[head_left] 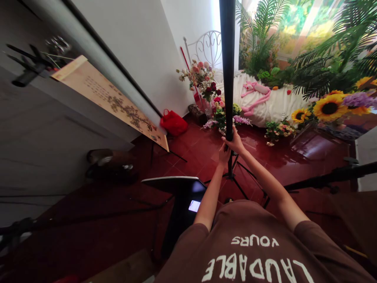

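A tall black light stand (227, 70) rises upright in front of me on spread tripod legs. My right hand (235, 142) is wrapped round its pole, thumb up along the side. Just below and to the left, my left hand (224, 154) is closed at the same pole, near what looks like a small clamp or knob; part of its grip is hidden. The top of the pole runs out of view.
A black-topped table (179, 212) with a lit phone (194, 206) stands to my left. Beyond are a hanging scroll (118, 102), a red bag (173, 122), artificial flowers (203, 78), sunflowers (328, 108) and a white-draped bed (279, 104). Another black pole (332, 177) crosses at right.
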Tool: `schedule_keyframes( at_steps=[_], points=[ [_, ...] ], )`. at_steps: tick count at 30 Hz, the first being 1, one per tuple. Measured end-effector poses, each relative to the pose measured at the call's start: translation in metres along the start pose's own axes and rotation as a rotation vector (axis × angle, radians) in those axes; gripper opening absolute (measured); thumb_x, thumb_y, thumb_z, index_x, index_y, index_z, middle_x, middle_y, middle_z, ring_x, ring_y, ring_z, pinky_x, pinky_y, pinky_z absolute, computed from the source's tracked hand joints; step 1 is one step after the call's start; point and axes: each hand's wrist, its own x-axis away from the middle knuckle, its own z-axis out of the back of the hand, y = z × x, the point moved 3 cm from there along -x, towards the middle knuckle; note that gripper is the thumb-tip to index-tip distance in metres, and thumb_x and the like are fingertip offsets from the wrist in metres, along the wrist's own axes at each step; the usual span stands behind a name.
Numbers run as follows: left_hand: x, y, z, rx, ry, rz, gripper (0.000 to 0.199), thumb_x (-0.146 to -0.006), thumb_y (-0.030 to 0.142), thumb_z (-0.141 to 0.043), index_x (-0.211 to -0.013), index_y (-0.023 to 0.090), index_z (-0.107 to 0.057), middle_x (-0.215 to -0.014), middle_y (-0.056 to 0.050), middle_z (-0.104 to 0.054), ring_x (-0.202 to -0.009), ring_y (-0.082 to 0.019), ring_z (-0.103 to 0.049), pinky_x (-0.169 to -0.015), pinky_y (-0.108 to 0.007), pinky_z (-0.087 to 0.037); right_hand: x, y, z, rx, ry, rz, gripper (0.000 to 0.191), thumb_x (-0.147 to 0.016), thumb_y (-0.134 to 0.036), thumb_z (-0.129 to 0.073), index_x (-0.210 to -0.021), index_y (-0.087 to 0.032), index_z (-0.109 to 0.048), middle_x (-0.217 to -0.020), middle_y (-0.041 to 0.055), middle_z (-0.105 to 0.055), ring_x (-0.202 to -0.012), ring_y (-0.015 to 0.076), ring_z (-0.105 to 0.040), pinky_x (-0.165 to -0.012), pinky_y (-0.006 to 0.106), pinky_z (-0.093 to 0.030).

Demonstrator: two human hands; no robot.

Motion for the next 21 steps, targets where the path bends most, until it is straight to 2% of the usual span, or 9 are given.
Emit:
schedule_keyframes(
  at_steps=[4, 7, 10, 13, 17, 21],
  points=[
    [0.001, -0.001, 0.0, -0.006, 0.018, -0.017, 0.039, -0.082, 0.052, -0.056, -0.099, 0.018, -0.064, -0.089, -0.009, -0.07, -0.079, -0.02, -0.066, -0.07, -0.03, -0.05, 0.016, -0.004, 0.003, 0.016, -0.026, 0.033, 0.078, -0.082, -0.037, -0.061, -0.147, -0.022, -0.02, -0.139, 0.0158, -0.046, -0.119, 0.0278, -0.053, -0.096, 0.045, -0.048],
    [0.001, 0.004, 0.0, 0.024, 0.009, -0.055, 0.037, -0.083, 0.053, -0.055, -0.096, 0.019, -0.063, -0.09, -0.007, -0.069, -0.081, -0.019, -0.066, -0.073, -0.03, -0.05, 0.042, -0.002, 0.008, -0.012, -0.051, 0.023, 0.07, -0.089, -0.032, -0.052, -0.149, -0.026, -0.015, -0.144, 0.0143, -0.042, -0.119, 0.0248, -0.055, -0.096, 0.043, -0.049],
    [0.003, 0.011, -0.002, 0.04, 0.006, -0.043, 0.039, -0.083, 0.056, -0.054, -0.096, 0.02, -0.062, -0.09, -0.006, -0.068, -0.08, -0.017, -0.065, -0.072, -0.028, -0.05, 0.069, 0.005, 0.018, 0.01, -0.085, 0.044, 0.064, -0.09, -0.03, -0.051, -0.147, -0.027, -0.022, -0.14, 0.0125, -0.046, -0.119, 0.0223, -0.055, -0.098, 0.042, -0.049],
    [0.006, 0.016, -0.003, 0.011, 0.045, 0.006, 0.044, -0.082, 0.061, -0.054, -0.094, 0.019, -0.061, -0.085, -0.005, -0.066, -0.076, -0.016, -0.063, -0.07, -0.027, -0.049, 0.087, 0.012, 0.026, 0.083, -0.096, 0.043, 0.059, -0.088, -0.03, -0.056, -0.141, -0.025, -0.033, -0.13, 0.0125, -0.051, -0.112, 0.0221, -0.058, -0.093, 0.04, -0.052],
    [0.01, 0.017, -0.007, 0.033, 0.057, 0.047, 0.047, -0.083, 0.064, -0.051, -0.097, 0.02, -0.059, -0.088, -0.005, -0.066, -0.077, -0.015, -0.063, -0.07, -0.027, -0.049, 0.096, 0.012, 0.028, 0.165, -0.064, -0.003, 0.041, -0.087, -0.031, -0.055, -0.127, -0.022, -0.047, -0.114, 0.0108, -0.056, -0.097, 0.0214, -0.061, -0.083, 0.038, -0.056],
    [0.011, 0.016, -0.008, 0.052, 0.038, 0.05, 0.044, -0.084, 0.062, -0.05, -0.096, 0.02, -0.058, -0.088, -0.005, -0.065, -0.076, -0.014, -0.062, -0.072, -0.027, -0.049, 0.097, 0.009, 0.026, 0.143, -0.006, -0.059, 0.031, -0.087, -0.032, -0.053, -0.116, -0.021, -0.052, -0.108, 0.0097, -0.057, -0.09, 0.0202, -0.061, -0.077, 0.037, -0.056]
  ],
)
